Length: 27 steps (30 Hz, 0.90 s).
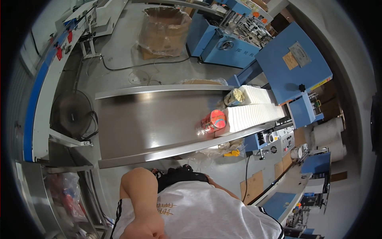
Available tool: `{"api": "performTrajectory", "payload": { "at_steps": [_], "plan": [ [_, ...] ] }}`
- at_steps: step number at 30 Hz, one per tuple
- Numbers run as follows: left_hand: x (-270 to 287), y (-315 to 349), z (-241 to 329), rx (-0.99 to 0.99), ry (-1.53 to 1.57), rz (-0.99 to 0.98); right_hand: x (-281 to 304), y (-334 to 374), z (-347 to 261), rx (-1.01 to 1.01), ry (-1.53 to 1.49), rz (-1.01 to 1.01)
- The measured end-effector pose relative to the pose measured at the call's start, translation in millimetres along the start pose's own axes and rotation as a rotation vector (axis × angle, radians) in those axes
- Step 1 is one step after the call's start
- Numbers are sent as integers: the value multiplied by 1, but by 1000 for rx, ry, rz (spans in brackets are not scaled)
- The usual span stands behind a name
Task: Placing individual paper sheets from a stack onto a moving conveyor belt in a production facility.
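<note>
My left forearm is bent back toward my chest, and my left hand (144,230) is at the lower edge, partly cut off. Its fingers are mostly hidden, so whether it holds anything does not show. Only a bit of my right arm shows beside the white shirt; my right hand is out of sight. In front of me is a long metal trough (131,131) with raised side rails. A clear container with a red top (217,119) and another holding something pale yellow (234,96) are against the ends of two rows of white folded sheets (254,118).
A blue machine (292,65) stands at the trough's right end, another (234,44) behind. A plastic-lined cardboard box (165,34) is on the far floor. At left are a floor fan (73,115) and a blue-edged bench (36,107). Cables cross the floor.
</note>
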<state>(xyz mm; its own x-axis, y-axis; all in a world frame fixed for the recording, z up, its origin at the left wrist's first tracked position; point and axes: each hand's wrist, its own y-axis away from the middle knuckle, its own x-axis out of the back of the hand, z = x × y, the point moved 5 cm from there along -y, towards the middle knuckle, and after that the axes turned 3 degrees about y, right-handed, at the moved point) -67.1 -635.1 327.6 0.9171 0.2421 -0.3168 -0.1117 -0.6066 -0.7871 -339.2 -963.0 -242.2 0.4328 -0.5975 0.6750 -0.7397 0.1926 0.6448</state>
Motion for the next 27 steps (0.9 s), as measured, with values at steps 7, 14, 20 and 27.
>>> {"api": "performTrajectory", "payload": {
  "at_steps": [7,14,20,27],
  "plan": [
    [1,-4,-5,88,121,-162,1,2,2,18,33,-6],
    [5,-7,1,27,-15,-98,12,-8,-2,35,52,18],
    [9,-4,-1,-10,-45,-103,10,-10,-4,36,49,37],
    [10,-5,-5,47,-5,-130,15,-11,-3,34,48,79]
  ]
}}
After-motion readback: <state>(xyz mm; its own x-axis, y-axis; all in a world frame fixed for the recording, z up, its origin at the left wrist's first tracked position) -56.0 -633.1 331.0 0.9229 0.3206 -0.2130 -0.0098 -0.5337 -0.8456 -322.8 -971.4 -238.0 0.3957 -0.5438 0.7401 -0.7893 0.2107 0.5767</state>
